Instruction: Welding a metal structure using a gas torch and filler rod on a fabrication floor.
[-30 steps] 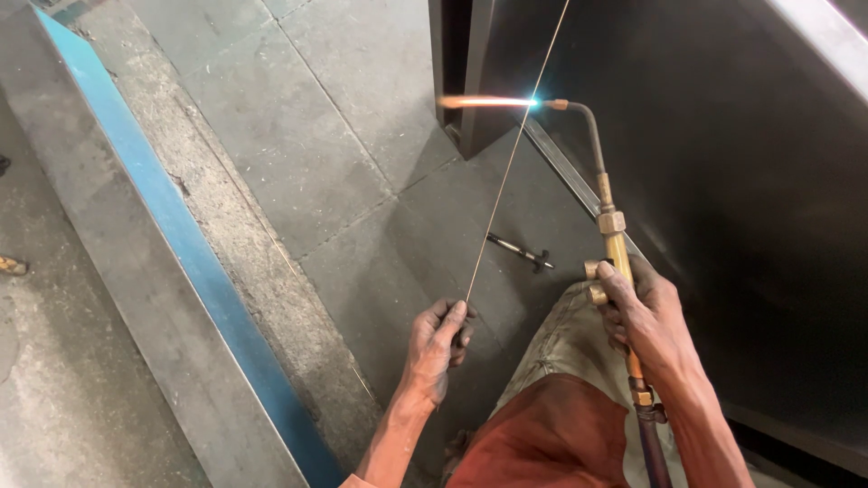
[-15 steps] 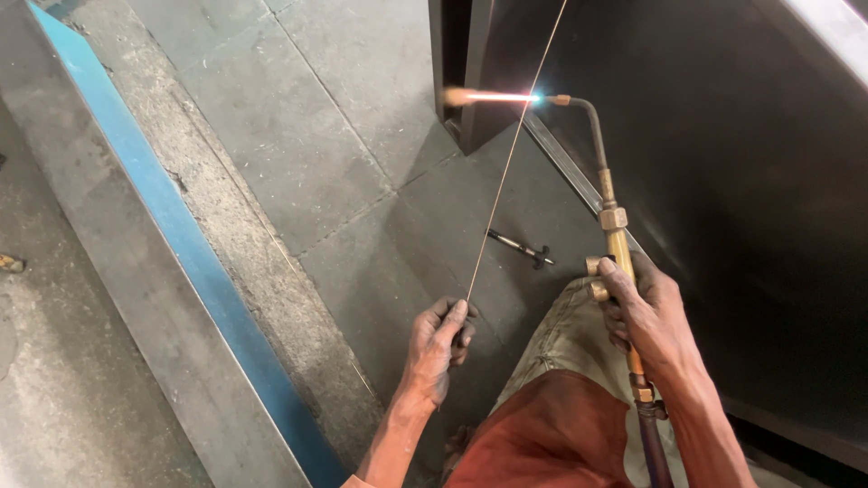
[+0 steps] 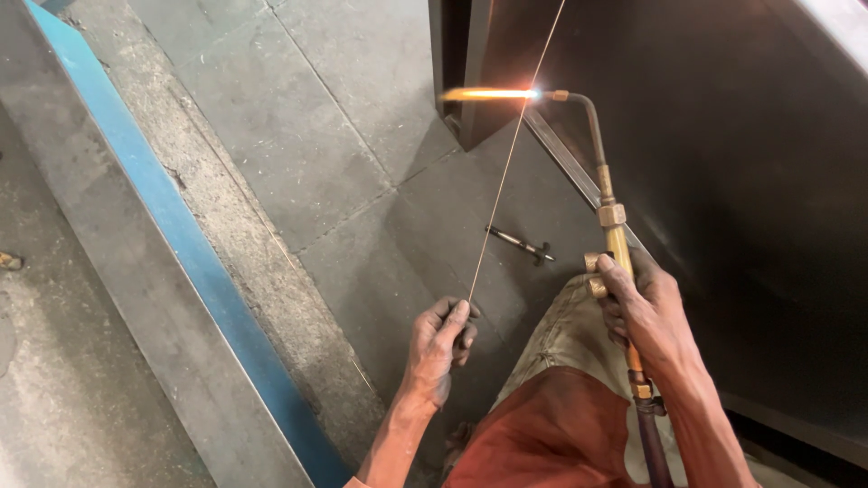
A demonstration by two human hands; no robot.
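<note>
- Where the concrete floor (image 3: 298, 154) meets the right side, a big dark steel panel (image 3: 723, 181) stands upright, filling the far right.
- Along the left, a long grey metal beam with a blue edge (image 3: 194, 271) runs from far to near.
- Right hand (image 3: 646, 312): fingers closed around the brass gas torch (image 3: 615, 239), its bent tip far up, its orange flame (image 3: 488, 93) pointing left at the panel's corner post (image 3: 461, 72).
- Left hand (image 3: 438, 343): fingers pinch the near end of a thin filler rod (image 3: 506, 172), which rises across the flame.
- Between the hands, a small dark tool (image 3: 517, 242) lies on the floor.
</note>
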